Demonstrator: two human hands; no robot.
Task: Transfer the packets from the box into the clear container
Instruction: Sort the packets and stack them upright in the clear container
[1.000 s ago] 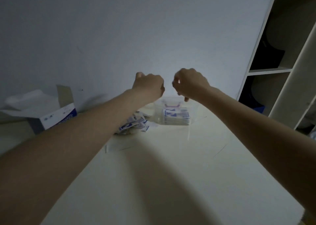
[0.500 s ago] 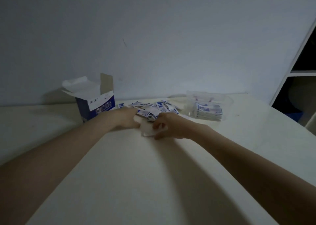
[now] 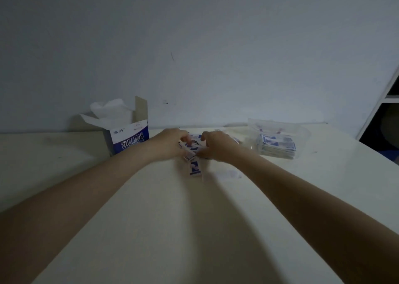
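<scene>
dim light falls on a plain grey-white wall (image 3: 194, 35) behind a pale table (image 3: 172, 229) that fills the lower part of your view. at the far left of the table, close to the wall, your blue and white box (image 3: 129, 140) stands upright with its top flaps open and a white liner or paper (image 3: 109, 111) pushed up out of it. just to the right of the box, your left hand (image 3: 170, 143) reaches into a loose pile of small blue and white packets (image 3: 192, 147) lying on the table; its fingers curl down around some of them, so it is gripping packets, though how many is too blurred to tell. one packet (image 3: 195, 169) lies a little nearer to you than the pile, on the bare tabletop between your two forearms. your right hand (image 3: 216, 146) meets the pile from the other side, fingers bent and pinching at the same packets, nearly touching your left hand. a faint pale sheet (image 3: 230, 174) lies flat on the table just below your right wrist. further right, well apart from your hands, the clear container (image 3: 302, 132) sits on the table with a neat stack of packets (image 3: 277, 146) already inside it. at the far right edge, a white shelf unit (image 3: 388, 93) with dark compartments stands beside the table.
</scene>
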